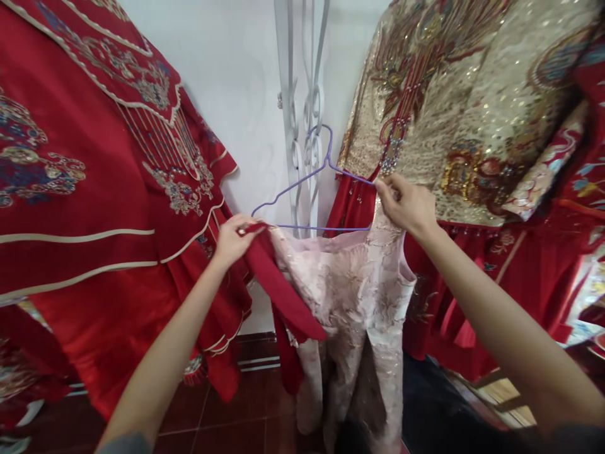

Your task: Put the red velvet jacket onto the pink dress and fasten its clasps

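Note:
A pale pink brocade dress (347,271) hangs from a purple wire hanger (297,183), whose hook is up against a white metal scrollwork stand. My left hand (236,239) is closed at the hanger's left end, pinching a dark red cloth strip (286,293) that drapes down over the dress's left side. The dress's left shoulder is partly hidden by that hand and strip. At the hanger's right end, my right hand (409,202) pinches the dress's other shoulder strap. Below, the lower part of the dress splits into separate panels.
Red embroidered garments (118,157) hang close on the left. A gold sequinned jacket (425,126) over red skirts hangs at right. The white metal stand (302,94) rises against the pale wall. Dark red tiles (231,403) cover the floor, with a black object (439,403) at lower right.

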A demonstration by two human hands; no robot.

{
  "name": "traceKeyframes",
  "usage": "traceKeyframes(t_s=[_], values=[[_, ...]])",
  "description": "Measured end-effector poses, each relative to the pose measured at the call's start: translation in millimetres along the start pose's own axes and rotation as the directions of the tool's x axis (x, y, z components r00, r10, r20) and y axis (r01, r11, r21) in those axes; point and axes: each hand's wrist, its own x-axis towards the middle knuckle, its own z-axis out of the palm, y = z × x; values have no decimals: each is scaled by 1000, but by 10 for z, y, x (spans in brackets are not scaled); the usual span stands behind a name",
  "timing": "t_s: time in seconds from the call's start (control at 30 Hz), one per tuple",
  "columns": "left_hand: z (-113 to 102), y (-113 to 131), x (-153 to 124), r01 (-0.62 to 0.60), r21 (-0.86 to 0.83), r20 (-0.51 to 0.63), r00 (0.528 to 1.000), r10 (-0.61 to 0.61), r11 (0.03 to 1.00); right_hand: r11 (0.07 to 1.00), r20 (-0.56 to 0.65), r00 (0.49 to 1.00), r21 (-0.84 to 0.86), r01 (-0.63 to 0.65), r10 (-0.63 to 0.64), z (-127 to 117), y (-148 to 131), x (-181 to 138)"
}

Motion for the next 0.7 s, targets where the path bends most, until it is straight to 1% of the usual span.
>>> traceKeyframes(t_s=[0.07, 0.1, 0.17, 0.27, 0.43, 0.6, 0.7], values=[[-260, -243, -43, 110, -20, -102, 989, -111, 994, 1000, -8, 1000, -19, -7, 7, 19, 47, 47], [-344, -339, -65, 156, -47, -137, 977, -161, 987, 1000, -14, 1000, -26, 1, -1, 35, 61, 60], [-419, -464, -95, 245, -88, -163, 953, -257, 966, 999, -30, 999, -30, 17, -17, 71, 72, 69], [-384, -496, -91, 321, -116, -154, 929, -336, 940, 1000, -55, 998, -13, 24, -24, 100, 78, 70], [-278, -398, 18, 310, -155, -125, 936, -330, 938, 999, -50, 998, 3, 39, -39, 54, 115, 107], [-248, -370, 120, 320, -137, -98, 937, -335, 937, 999, -49, 998, -16, 47, -48, 10, 136, 137], [-228, -373, 134, 415, -143, -64, 902, -427, 898, 999, -33, 998, -7, 47, -47, 25, 131, 136]])
